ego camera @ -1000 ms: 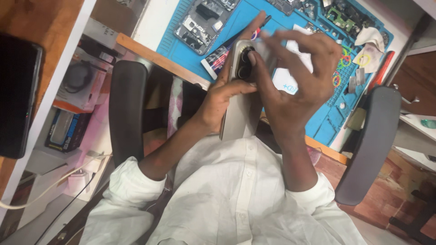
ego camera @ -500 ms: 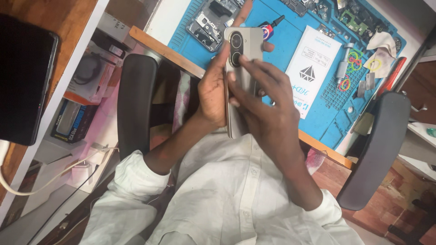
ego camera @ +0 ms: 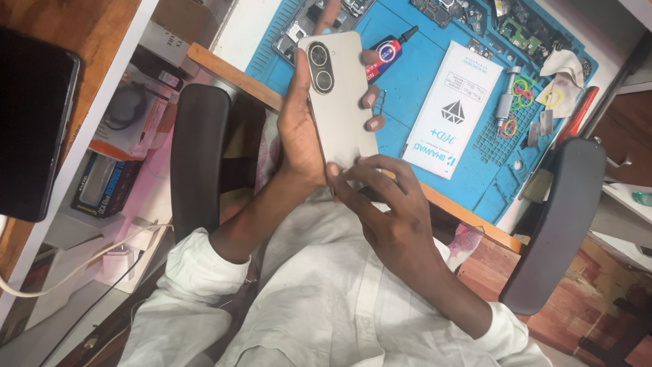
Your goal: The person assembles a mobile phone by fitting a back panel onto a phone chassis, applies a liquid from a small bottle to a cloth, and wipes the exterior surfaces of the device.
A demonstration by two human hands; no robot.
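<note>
Smartphone point(ego camera: 339, 102), formerly covered at the camera, is now being gripped by your left hand point(ego camera: 302, 129); your right hand point(ego camera: 390, 217), half-open, has been sliding to 6 o'clock, pinching its bottom edge.

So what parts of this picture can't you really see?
Head view only:
- The phone front: faces away, only its back shows.
- Its lower edge: covered by the right hand.
- The left hand palm: behind the phone.
- Small parts on the blue mat: too tiny, some cut off by the top edge.
</note>
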